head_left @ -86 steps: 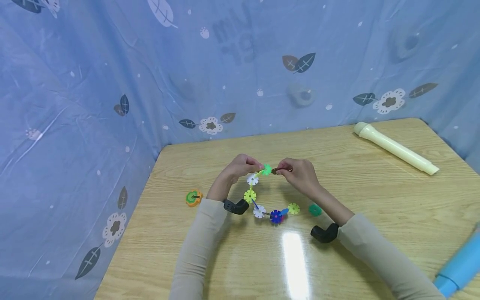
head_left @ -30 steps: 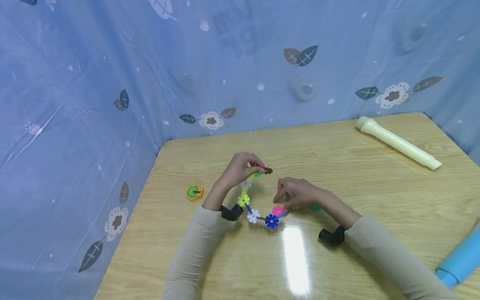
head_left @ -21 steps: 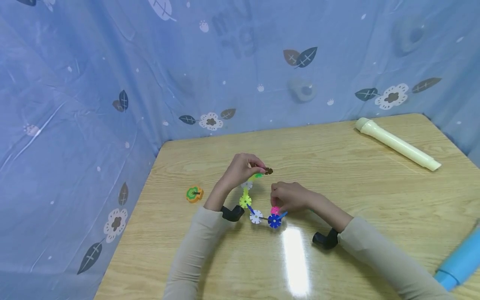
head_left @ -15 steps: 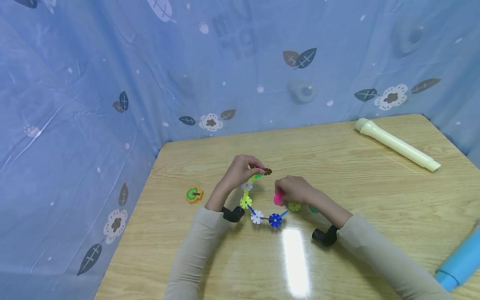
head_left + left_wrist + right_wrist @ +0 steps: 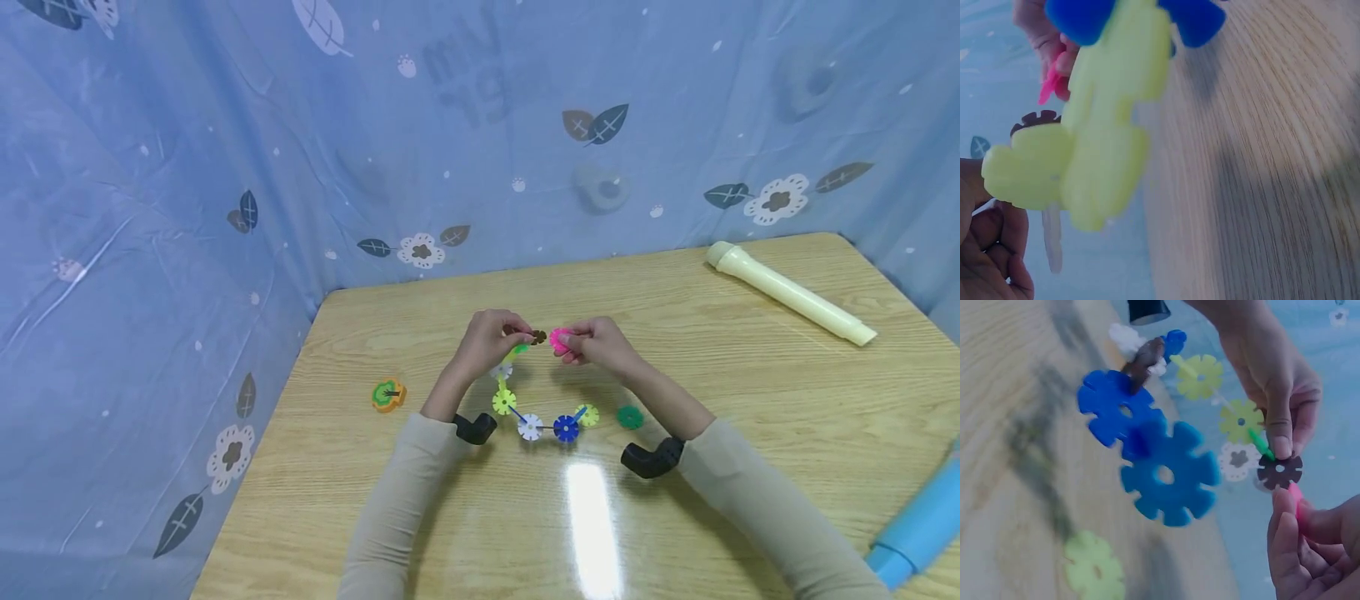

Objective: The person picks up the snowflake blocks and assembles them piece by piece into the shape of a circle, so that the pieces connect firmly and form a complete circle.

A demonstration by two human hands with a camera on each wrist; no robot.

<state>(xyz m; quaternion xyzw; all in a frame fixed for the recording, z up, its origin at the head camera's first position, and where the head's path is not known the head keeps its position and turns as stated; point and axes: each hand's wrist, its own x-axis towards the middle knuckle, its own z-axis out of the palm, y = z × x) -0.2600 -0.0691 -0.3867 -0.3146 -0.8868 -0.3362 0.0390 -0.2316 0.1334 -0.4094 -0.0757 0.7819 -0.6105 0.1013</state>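
A chain of snowflake-shaped plastic discs (image 5: 530, 427) hangs from my left hand (image 5: 517, 333) down onto the wooden table (image 5: 750, 392). That hand pinches the chain's top end, where a brown disc (image 5: 538, 337) sticks out. My right hand (image 5: 572, 342) pinches a pink disc (image 5: 558, 339) right beside the brown one. In the right wrist view the brown disc (image 5: 1279, 470) sits just above the pink disc (image 5: 1295, 494), with blue discs (image 5: 1169, 475) blurred in front. The left wrist view is filled by a blurred yellow-green disc (image 5: 1085, 162).
A loose dark green disc (image 5: 630, 417) lies right of the chain. An orange and green piece (image 5: 387, 396) lies at the left. A cream tube (image 5: 787, 292) rests at the back right, a blue tube (image 5: 918, 533) at the front right edge. Blue patterned cloth (image 5: 225, 167) walls the table.
My right hand went down to the table by the chain's lower end, picked up the pink disc and raised it to the brown disc. The left hand kept holding the chain's top.
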